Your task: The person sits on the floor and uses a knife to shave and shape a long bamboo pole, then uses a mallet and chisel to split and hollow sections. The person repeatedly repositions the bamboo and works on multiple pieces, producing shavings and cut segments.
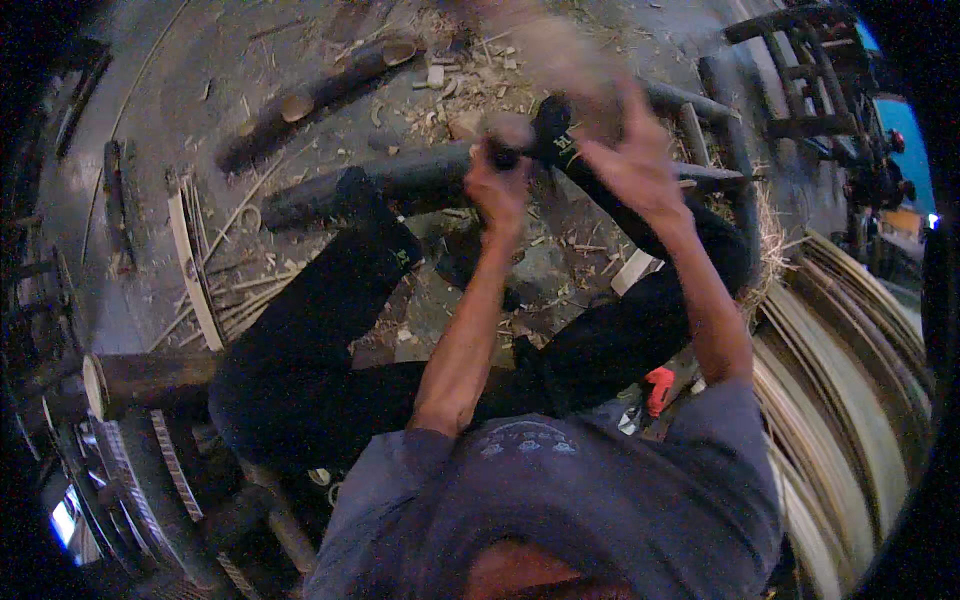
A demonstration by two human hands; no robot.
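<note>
Hand, left: left hand (497, 190) closed, fingers wrapped around a short tool (511, 128); round pale end up, dark band below it. Kind of tool unclear.
Hand, right: right hand (643, 170) raised near the left one, to its right, smeared by blur; cannot tell whether it grips anything.
Blur: pale brown streak (560, 55) just beyond right hand; shape and kind too smeared to tell.
Pole, dark: dark round pole (385, 182) lies crosswise on the floor side, running left from the left hand; short tool is at its right part, contact hidden.
Legs: black trousers (300, 330), knees apart, feet near the dark round pole.
Shavings: pale wood chips (465, 85) scattered thick beyond the hands.
Pole, notched: notched pole (335, 92) farther out, slanted, two pale cuts showing.
Strips, left: pale flat strip (195, 265) and thin sticks (255, 293) near left leg.
Frame: pole frame (740, 145) right of right hand.
Tool, red: red-orange handled item (658, 390) beside right thigh, partly covered.
Bundle: long bent pale strips (850, 370) stacked at far right.
Pole end: thick pole (155, 383) left of left knee, pale cut face outward.
Shirt: grey shirt (640, 500) at bottom.
</note>
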